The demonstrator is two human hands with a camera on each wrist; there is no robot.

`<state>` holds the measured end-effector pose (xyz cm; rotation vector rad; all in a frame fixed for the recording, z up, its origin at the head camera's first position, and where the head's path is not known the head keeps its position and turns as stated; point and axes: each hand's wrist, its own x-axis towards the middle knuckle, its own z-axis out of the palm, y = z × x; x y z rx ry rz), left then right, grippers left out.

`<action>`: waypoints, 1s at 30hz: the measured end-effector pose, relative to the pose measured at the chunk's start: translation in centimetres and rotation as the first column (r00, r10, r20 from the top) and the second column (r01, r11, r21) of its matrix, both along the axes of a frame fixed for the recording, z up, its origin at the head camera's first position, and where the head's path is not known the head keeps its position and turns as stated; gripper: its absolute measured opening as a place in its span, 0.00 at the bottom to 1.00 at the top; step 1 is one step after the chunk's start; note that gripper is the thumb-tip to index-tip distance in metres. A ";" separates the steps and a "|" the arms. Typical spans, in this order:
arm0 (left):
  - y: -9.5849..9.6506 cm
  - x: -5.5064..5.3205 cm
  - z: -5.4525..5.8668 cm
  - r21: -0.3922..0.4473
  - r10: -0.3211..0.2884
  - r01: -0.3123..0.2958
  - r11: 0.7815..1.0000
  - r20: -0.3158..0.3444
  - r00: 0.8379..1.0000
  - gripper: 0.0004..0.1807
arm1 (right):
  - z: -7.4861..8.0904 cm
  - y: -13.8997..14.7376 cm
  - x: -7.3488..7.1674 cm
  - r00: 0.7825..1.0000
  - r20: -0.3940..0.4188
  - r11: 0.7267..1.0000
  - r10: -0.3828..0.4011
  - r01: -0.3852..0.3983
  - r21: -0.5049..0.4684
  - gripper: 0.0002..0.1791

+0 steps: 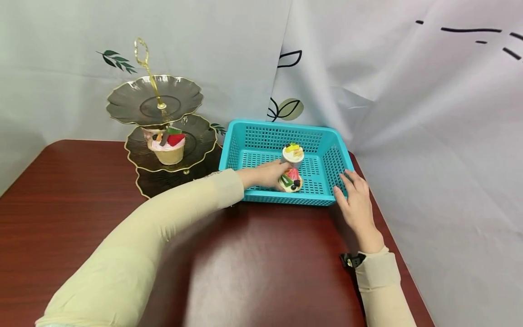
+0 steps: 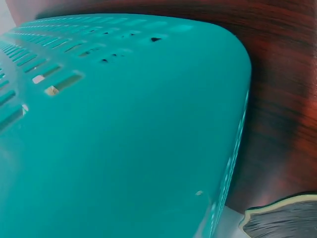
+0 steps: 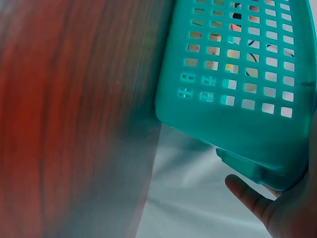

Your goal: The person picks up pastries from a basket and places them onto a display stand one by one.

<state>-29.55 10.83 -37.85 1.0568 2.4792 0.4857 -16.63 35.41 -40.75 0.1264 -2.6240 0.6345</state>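
In the head view my left hand (image 1: 266, 174) reaches over the front left rim into a turquoise plastic basket (image 1: 282, 199). Its fingers hold a fruit-topped cupcake (image 1: 292, 182) with red, green and dark pieces on white cream. Just behind stands another cupcake (image 1: 293, 154) with yellow fruit on top. My right hand (image 1: 357, 204) is at the basket's front right corner, fingers spread by the rim. In the right wrist view its thumb (image 3: 247, 198) is straight and apart from the basket wall. The left wrist view shows only the basket's outside (image 2: 138, 124); the left hand is hidden there.
Left of the basket stands a tiered stand with dark, gold-edged scalloped plates (image 1: 135, 102) and a gold handle (image 1: 141, 52). A cupcake (image 1: 169, 152) with a strawberry sits on its middle plate, another partly hidden behind. Fabric (image 1: 429, 159) hangs beside the reddish-brown table (image 1: 261, 272).
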 end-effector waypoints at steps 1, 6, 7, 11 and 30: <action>0.0 0.0 0.0 -0.006 0.001 -0.001 1.000 -0.006 1.000 0.40 | 0.0 0.0 0.0 1.000 0.001 1.000 0.001 -0.001 0.001 0.28; 0.0 0.0 0.0 -0.009 -0.007 0.006 1.000 -0.040 0.999 0.38 | 0.2 0.0 -0.1 1.000 0.006 1.000 0.005 -0.005 0.004 0.29; 0.1 0.0 0.0 -0.008 -0.010 0.010 1.000 -0.048 0.999 0.38 | 0.2 0.0 -0.1 1.000 0.006 1.000 0.006 -0.006 0.004 0.29; 0.1 0.0 0.0 0.018 0.003 -0.003 1.000 -0.033 0.999 0.36 | 0.3 0.0 -0.1 1.000 0.016 1.000 0.008 -0.008 -0.005 0.29; 0.1 0.1 -0.2 -0.030 -0.024 0.022 0.999 -0.069 0.997 0.37 | 0.0 0.0 0.0 1.000 0.020 1.000 0.013 -0.013 -0.005 0.29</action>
